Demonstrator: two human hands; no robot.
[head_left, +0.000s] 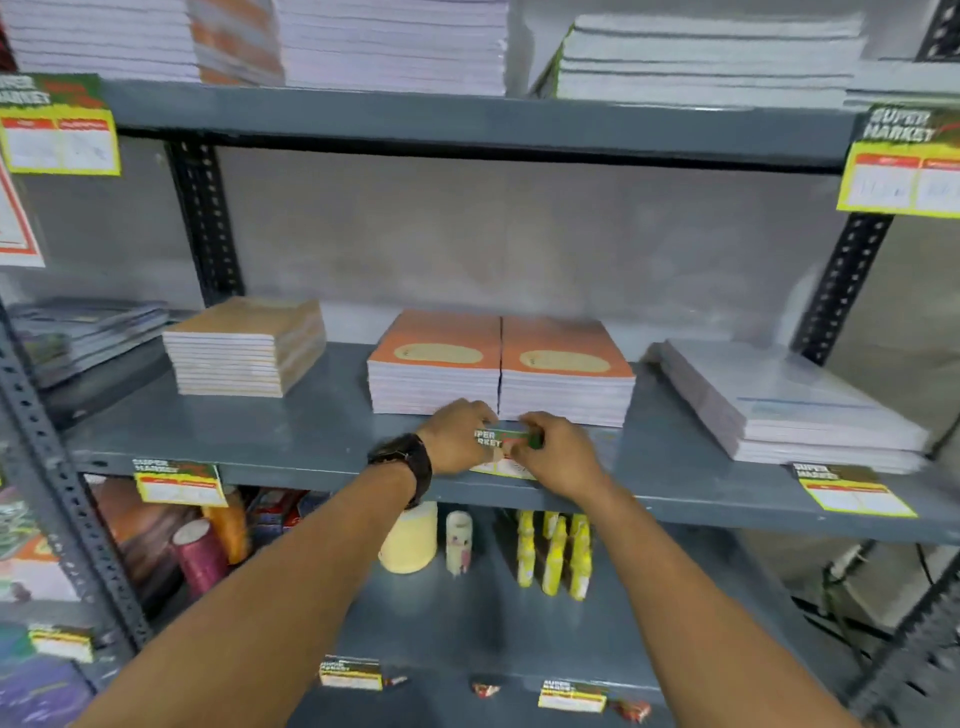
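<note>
Shelf (311, 439): carrying orange notebook stacks (436, 384).
Left hand (457, 436): pinching price label (500, 439), left end.
Right hand (558, 454): pinching its right end.

Both my bare forearms reach up and forward, converging toward the middle. My left hand (457, 436) and right hand (558, 452) sit knuckles-up, almost touching, fingers curled inward, each pinching an end of the label (500, 440) between them; both wrists are fairly straight
</note>
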